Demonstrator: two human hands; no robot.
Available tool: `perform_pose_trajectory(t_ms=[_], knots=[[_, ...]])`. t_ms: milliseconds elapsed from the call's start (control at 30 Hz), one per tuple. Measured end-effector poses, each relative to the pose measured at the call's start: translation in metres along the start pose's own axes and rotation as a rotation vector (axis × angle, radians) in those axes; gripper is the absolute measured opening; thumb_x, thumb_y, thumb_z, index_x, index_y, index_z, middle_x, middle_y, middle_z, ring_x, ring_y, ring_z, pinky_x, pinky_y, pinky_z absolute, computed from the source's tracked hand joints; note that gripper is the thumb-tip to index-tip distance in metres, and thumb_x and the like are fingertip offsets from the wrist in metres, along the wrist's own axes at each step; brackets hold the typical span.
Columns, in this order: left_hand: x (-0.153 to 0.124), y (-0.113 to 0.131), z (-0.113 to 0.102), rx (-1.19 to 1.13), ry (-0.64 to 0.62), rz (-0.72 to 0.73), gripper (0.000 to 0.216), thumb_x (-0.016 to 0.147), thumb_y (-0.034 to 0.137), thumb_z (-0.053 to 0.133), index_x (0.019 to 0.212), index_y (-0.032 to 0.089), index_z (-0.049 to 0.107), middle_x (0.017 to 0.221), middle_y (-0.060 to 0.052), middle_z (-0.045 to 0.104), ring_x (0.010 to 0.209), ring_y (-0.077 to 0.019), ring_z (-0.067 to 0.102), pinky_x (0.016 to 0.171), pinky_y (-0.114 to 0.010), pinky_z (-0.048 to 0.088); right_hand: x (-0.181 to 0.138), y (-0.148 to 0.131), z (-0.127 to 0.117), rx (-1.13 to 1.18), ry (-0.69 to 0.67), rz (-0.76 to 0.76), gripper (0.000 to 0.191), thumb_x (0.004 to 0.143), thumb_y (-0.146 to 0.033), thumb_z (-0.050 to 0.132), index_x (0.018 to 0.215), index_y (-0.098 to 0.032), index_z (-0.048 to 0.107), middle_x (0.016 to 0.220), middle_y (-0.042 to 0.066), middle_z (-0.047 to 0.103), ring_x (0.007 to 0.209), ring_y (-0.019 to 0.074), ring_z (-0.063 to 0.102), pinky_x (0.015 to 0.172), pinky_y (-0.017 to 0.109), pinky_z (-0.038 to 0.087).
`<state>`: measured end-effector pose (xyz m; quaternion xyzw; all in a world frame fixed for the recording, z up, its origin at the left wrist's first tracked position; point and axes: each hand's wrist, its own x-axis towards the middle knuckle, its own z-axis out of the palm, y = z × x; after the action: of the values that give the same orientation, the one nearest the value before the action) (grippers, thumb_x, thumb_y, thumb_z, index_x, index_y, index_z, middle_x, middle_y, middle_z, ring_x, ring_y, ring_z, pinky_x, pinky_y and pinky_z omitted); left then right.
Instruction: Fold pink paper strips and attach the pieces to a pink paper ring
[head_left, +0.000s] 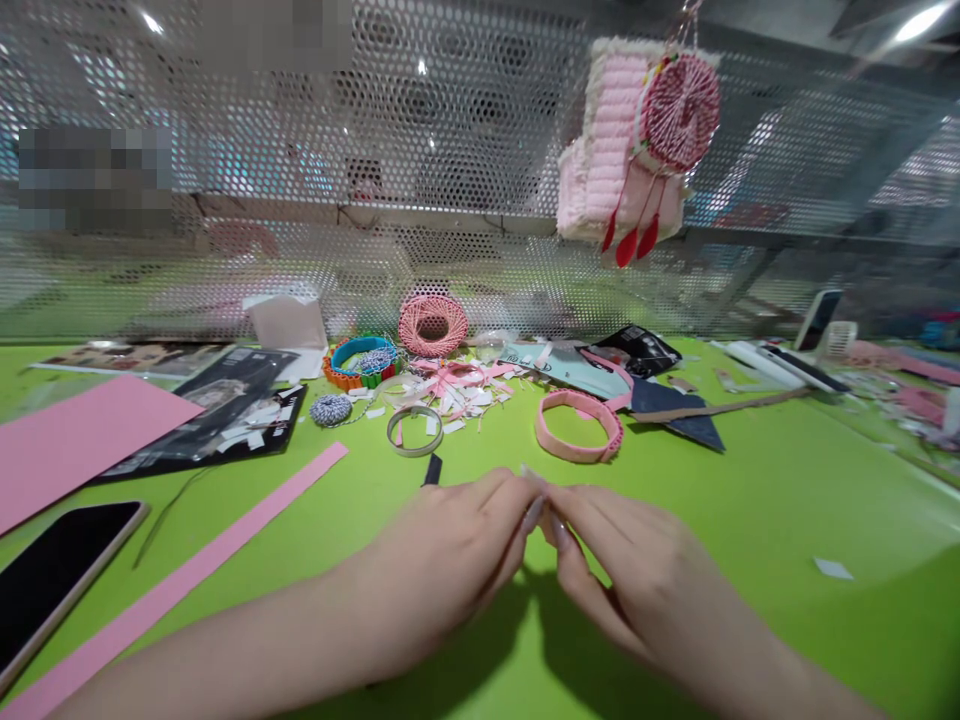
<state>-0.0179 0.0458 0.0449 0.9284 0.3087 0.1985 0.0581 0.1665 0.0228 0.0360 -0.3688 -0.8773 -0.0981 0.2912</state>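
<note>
My left hand and my right hand meet fingertip to fingertip above the green table, fingers bent down and pinched. Whatever sits between the fingertips is hidden or too small to make out. Just behind my left hand a short black piece pokes out, partly covered. A pink ring band with a ruffled edge lies beyond my right hand, and a grey-green ring lies beyond my left. Along my left forearm runs a long pink strip.
A phone and a pink sheet lie at left. Paper scraps, a woven pink ring and a blue-orange ring stand farther back. A perforated metal screen rises behind; a pink pouch hangs there.
</note>
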Motion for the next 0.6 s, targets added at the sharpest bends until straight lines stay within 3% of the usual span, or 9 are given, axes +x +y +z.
perform_pose_trajectory(t_ms=[133, 433, 600], knots=[[0.0, -0.001, 0.005, 0.078, 0.046, 0.028, 0.026, 0.099, 0.02, 0.024, 0.093, 0.017, 0.049, 0.073, 0.0, 0.061, 0.055, -0.0131, 0.059, 0.047, -0.024, 0.043, 0.0, 0.0, 0.002, -0.015, 0.001, -0.019, 0.023, 0.087, -0.007, 0.038, 0.088, -0.01, 0.061, 0.068, 0.01, 0.067, 0.06, 0.0206, 0.066, 0.056, 0.032, 0.056], [0.004, 0.0, 0.021, 0.249, 0.306, 0.113, 0.028, 0.09, 0.008, 0.029, 0.076, 0.015, 0.053, 0.057, 0.001, 0.054, 0.043, -0.0117, 0.048, 0.039, -0.023, 0.035, 0.0, -0.001, 0.005, 0.016, 0.0, -0.067, 0.023, 0.086, -0.006, 0.038, 0.087, -0.007, 0.061, 0.061, 0.007, 0.061, 0.054, 0.0212, 0.062, 0.047, 0.032, 0.053], [0.003, -0.003, 0.02, 0.161, 0.264, 0.085, 0.024, 0.09, 0.01, 0.03, 0.078, 0.016, 0.051, 0.06, 0.002, 0.055, 0.046, -0.0105, 0.05, 0.042, -0.021, 0.038, 0.001, -0.001, 0.004, 0.06, -0.01, -0.025, 0.023, 0.085, -0.005, 0.038, 0.079, -0.012, 0.059, 0.059, 0.005, 0.059, 0.053, 0.0202, 0.062, 0.048, 0.031, 0.053]])
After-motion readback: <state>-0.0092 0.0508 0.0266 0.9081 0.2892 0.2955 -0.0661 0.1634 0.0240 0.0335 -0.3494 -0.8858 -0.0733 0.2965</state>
